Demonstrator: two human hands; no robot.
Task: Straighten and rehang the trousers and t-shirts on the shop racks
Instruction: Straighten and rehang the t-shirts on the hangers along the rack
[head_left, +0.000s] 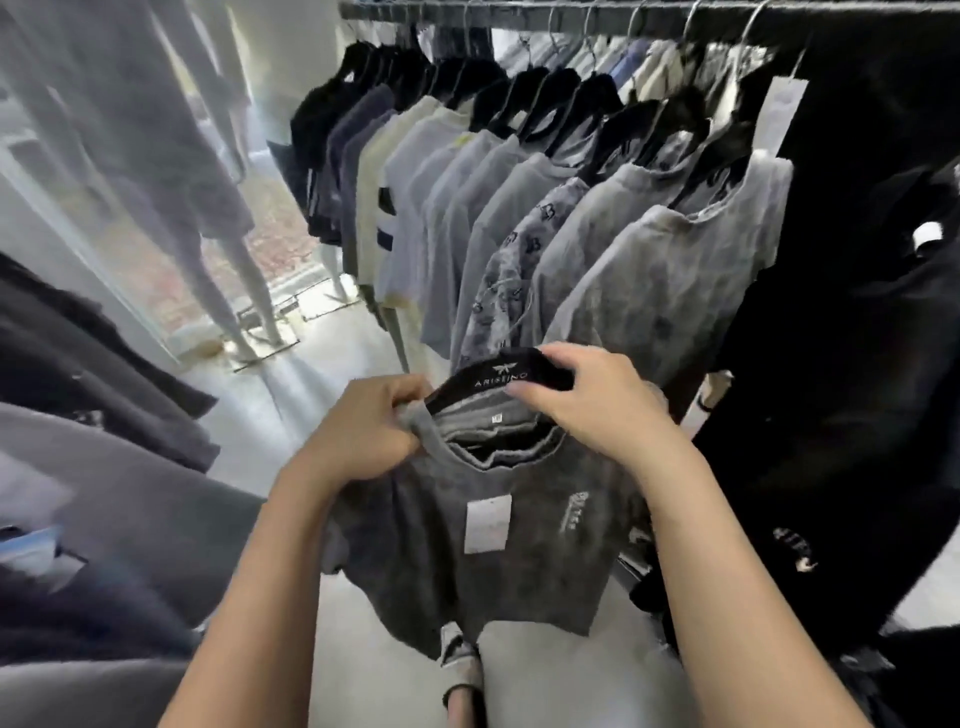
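Now, lower centre, left hand (363, 431) pinches the collar of the dark-grey cotton t-shirt (441, 561) while right hand (587, 410) grips the broad black plastic hanger (498, 376) lying crosswise in it, dark metal rail (519, 9) along the top edge.

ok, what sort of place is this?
Most likely a clothing shop. A long rail carries a row of t-shirts on black hangers; the grey t-shirt in the left hand bears a paper tag, the right hand grips its branded hanger, and mannequin legs stand in the background.
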